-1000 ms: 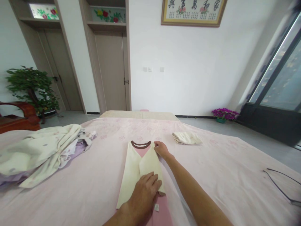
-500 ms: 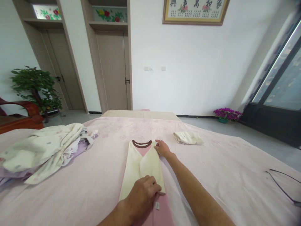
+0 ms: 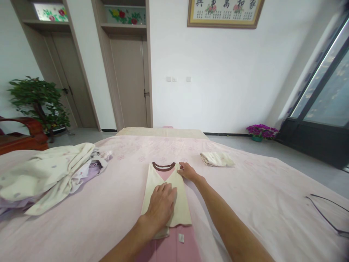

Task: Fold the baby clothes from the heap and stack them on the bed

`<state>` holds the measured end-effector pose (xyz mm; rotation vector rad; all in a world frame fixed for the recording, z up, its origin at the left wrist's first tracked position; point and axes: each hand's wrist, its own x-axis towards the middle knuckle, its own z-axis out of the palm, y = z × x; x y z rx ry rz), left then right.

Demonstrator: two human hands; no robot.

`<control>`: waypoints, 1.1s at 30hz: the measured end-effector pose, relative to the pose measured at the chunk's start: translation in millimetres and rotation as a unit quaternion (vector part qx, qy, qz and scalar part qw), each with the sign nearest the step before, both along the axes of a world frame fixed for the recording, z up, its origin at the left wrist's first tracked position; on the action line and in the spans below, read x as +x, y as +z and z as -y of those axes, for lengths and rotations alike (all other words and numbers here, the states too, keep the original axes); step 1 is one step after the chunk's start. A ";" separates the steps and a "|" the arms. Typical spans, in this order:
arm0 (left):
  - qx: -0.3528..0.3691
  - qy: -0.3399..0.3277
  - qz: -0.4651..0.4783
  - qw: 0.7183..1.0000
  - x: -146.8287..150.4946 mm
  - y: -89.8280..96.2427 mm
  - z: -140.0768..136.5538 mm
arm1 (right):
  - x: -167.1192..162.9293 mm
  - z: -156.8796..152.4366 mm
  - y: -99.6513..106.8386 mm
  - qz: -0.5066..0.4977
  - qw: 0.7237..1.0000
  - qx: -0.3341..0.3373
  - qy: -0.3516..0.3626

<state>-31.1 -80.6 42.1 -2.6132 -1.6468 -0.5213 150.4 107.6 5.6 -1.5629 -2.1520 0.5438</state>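
A pink and cream shirt point(image 3: 180, 207) with a brown collar lies flat in front of me, its cream sleeves folded in over the pink body. On the middle of the folded sleeves rests my left hand point(image 3: 163, 203), palm down with the fingers stretched out. My right hand point(image 3: 187, 171) pinches the shirt's shoulder just right of the collar. A small white label point(image 3: 181, 238) shows on the pink cloth below the sleeve cuffs. The shirt's lower end runs out of view.
A pink patterned sheet point(image 3: 117, 203) covers the broad surface beneath. Crumpled clothes point(image 3: 54, 174) are heaped at the left. A folded cream cloth point(image 3: 217, 159) lies at the back right, and eyeglasses point(image 3: 338, 231) lie at the right edge.
My left hand has moved up from the sleeve cuff to the middle of the shirt and flattened. My right hand stays at the shoulder.
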 end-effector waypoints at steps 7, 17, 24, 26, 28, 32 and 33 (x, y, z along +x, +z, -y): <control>-0.027 0.071 -0.053 0.996 -20.9 -23.8 -7.0 | 5.2 0.0 2.6 -0.027 1.000 0.010 0.011; -0.073 -0.089 -0.023 0.993 -2.2 -26.5 6.0 | 3.4 11.8 0.3 0.001 0.998 0.029 -0.052; -0.113 -0.114 -0.035 0.986 -6.2 -22.0 16.7 | -16.9 70.2 14.9 0.052 0.994 0.096 0.022; -0.116 -0.141 -0.039 0.982 -7.9 -18.0 25.5 | -19.8 90.6 14.7 0.079 0.988 0.105 0.084; -0.119 -0.172 -0.044 0.977 -10.8 -15.1 36.0 | -17.6 108.5 12.2 0.119 0.977 0.104 0.144; -0.124 -0.216 -0.056 0.967 -20.6 -10.8 55.9 | -3.3 135.8 8.3 0.172 0.963 0.084 0.192; -0.125 -0.228 -0.056 0.964 -23.4 -9.0 60.5 | 0.1 141.9 8.5 0.178 0.961 0.084 0.193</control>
